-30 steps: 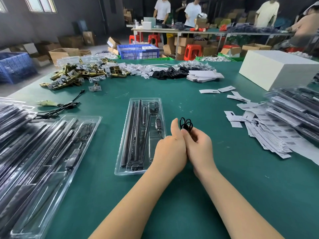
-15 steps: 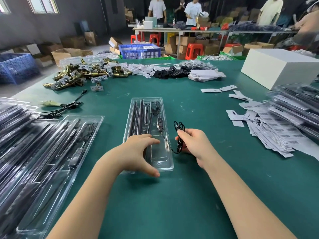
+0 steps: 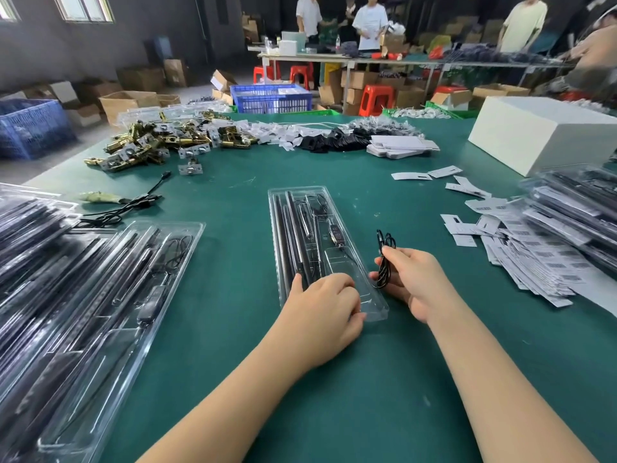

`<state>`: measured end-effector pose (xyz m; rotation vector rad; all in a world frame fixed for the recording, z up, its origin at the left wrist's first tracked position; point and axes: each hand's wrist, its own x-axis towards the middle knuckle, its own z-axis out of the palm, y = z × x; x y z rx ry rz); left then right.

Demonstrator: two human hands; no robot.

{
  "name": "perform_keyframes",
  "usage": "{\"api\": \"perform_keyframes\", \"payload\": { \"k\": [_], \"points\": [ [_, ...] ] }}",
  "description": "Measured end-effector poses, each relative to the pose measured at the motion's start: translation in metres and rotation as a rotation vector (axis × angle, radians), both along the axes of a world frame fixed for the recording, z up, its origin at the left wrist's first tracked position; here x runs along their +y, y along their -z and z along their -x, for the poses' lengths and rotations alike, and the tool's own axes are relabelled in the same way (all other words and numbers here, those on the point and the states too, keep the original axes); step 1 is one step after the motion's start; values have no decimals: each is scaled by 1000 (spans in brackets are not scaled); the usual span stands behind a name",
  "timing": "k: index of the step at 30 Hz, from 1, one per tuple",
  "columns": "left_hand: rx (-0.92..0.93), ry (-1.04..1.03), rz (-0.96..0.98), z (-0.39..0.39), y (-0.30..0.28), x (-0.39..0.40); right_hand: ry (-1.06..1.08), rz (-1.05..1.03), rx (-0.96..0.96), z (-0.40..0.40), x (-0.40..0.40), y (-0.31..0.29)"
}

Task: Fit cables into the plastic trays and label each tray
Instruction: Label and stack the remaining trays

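Observation:
A clear plastic tray (image 3: 337, 262) lies lengthwise on the green table in front of me, with black rods and a small controller in its slots. My left hand (image 3: 325, 305) rests on the tray's near end, thumb at the front rim and fingers curled over the empty near compartment. My right hand (image 3: 412, 279) is just right of the tray and pinches a coiled black cable (image 3: 384, 259), whose loops stick up above my fingers. The cable runs back to the controller in the tray.
Stacks of filled clear trays (image 3: 83, 289) crowd the left side. Barcode labels (image 3: 527, 259) and more trays (image 3: 574, 208) lie at the right, beside a white box (image 3: 541, 132). Brass hardware (image 3: 160, 142), a loose black cable (image 3: 130, 205) and people at a far bench.
My hands, pressed together over the cable a second ago, have parted. The left hand went down onto the tray's near end and the tray has slid rightwards; the right hand keeps the coil.

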<state>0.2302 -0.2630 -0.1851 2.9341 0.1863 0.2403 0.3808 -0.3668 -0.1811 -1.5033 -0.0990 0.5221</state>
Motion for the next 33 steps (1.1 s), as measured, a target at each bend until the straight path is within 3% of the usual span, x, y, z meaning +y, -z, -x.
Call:
{"api": "perform_keyframes", "payload": {
  "k": [5,23,33],
  "points": [
    [-76,10,-45,2,2,-1,-18,-14,20,-1,1,2],
    [-197,-13,348,7,-2,-3,-11,274,-234,15,17,6],
    [-231,-8,405,8,-2,-2,23,513,-647,30,16,10]
  ]
}}
